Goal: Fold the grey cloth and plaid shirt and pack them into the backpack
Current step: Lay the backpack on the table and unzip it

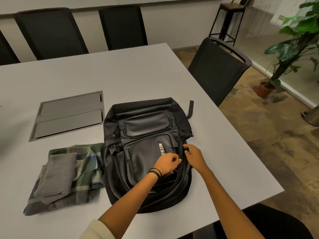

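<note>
Backpack flat near table front-right edge, soft, floppy shell. Left hand pinches zip seam; right hand fingers narrow on same seam. Grey cloth folded atop plaid shirt, touching backpack's left side: light, limp; lift stack from beneath.

I count one black backpack lying flat on the one grey table, with my two hands, left and right, both on its right side. Left of the backpack lie two folded garments, one grey cloth on top of one plaid shirt, and beyond them one recessed panel with two flaps. Past the table I count four black chairs, one stool and one potted plant.
</note>
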Action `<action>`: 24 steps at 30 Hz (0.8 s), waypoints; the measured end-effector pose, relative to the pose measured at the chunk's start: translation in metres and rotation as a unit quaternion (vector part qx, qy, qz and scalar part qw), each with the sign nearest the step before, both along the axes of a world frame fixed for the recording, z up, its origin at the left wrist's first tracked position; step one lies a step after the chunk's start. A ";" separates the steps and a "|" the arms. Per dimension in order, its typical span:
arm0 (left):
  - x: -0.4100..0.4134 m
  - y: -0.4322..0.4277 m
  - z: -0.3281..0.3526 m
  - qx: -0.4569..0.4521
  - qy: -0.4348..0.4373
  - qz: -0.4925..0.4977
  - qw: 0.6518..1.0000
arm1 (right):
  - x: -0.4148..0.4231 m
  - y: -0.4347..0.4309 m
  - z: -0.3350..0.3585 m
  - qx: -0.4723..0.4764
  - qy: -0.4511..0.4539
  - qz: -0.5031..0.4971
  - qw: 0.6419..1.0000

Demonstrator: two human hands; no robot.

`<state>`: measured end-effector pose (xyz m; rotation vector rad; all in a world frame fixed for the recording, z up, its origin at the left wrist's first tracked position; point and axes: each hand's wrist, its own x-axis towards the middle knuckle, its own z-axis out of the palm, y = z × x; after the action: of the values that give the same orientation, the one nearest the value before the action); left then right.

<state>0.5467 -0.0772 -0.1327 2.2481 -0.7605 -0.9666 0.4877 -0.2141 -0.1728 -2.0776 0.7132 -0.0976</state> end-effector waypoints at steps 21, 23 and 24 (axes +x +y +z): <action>-0.003 0.003 -0.003 -0.011 -0.018 -0.011 1.000 | 0.047 -0.021 0.003 0.164 0.159 -0.046 0.972; -0.003 0.003 -0.005 -0.013 -0.013 -0.011 1.000 | 0.043 -0.020 0.004 0.158 0.149 -0.045 0.975; -0.002 0.003 -0.006 -0.014 -0.013 -0.012 1.000 | 0.041 -0.020 0.005 0.142 0.142 -0.048 0.978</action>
<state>0.5443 -0.0739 -0.1388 2.2359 -0.8088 -0.9348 0.5285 -0.2338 -0.1682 -1.8007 0.9429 0.2399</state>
